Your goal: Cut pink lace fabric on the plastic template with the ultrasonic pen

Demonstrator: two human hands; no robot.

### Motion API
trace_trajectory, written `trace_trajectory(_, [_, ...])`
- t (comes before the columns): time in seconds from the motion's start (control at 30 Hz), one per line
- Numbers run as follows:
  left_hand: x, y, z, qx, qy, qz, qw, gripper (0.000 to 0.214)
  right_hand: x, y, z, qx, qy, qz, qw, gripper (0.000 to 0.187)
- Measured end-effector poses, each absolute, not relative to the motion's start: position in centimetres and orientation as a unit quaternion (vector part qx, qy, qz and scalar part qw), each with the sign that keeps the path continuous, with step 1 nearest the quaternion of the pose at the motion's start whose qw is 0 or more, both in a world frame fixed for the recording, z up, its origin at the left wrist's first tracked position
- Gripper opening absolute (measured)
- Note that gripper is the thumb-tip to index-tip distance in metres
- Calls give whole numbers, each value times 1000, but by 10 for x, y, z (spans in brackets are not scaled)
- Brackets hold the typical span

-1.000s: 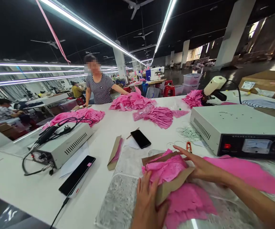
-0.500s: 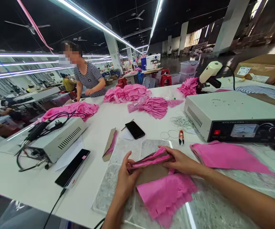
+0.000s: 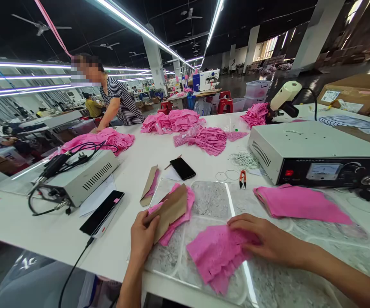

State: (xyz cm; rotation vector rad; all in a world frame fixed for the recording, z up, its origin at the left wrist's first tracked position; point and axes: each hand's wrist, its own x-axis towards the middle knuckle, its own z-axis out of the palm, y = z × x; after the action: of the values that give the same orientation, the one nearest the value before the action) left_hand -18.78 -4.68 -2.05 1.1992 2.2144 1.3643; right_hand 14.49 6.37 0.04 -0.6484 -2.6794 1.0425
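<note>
My left hand [image 3: 144, 234] is closed on a brown cardboard piece [image 3: 172, 209] with pink fabric [image 3: 189, 202] beneath it, tilted over the left part of the clear plastic mat [image 3: 211, 199]. To the right, a small pile of pink fabric pieces [image 3: 211, 256] with jagged edges lies on the mat. My right hand [image 3: 252, 235] has its fingers over the pile's upper right corner and its thumb at the side, pinching the cloth. Farther right is a folded stack of pink fabric [image 3: 300, 203].
Orange-handled thread snips [image 3: 243, 179], a black phone [image 3: 182, 168] and another folded cardboard piece [image 3: 149, 186] lie beyond the mat. Grey machine boxes stand left [image 3: 82, 177] and right [image 3: 320, 143]. A person in a striped top [image 3: 123, 102] handles pink fabric [image 3: 98, 141] across the table.
My left hand has carried the cardboard and fabric leftward and turned them. My right hand has let go of them and moved down to the pink pile. The person opposite has leaned lower.
</note>
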Motion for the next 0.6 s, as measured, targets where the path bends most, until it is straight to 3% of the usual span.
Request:
trace_trajectory(0.13, [-202,-56,-19,373,769,505,116,63,146,63,-3,-201,-925,305,99,26])
trace_trajectory(0.2, [-195,-60,-14,381,776,502,24,75,146,63,-4,-189,-932,293,103,25])
trace_trajectory(0.27, [-177,-64,-7,424,763,476,-110,70,145,66,-6,-185,-931,293,116,21])
trace_trajectory(0.33, [-149,-68,-1,512,715,444,-176,52,144,69,-9,-174,-930,298,127,19])
trace_trajectory(0.47, [-82,-68,-3,724,600,337,-45,32,145,75,-15,-159,-932,305,119,20])
trace_trajectory(0.6, [-38,-56,-9,778,583,233,-22,27,144,77,-19,-151,-928,310,141,26])
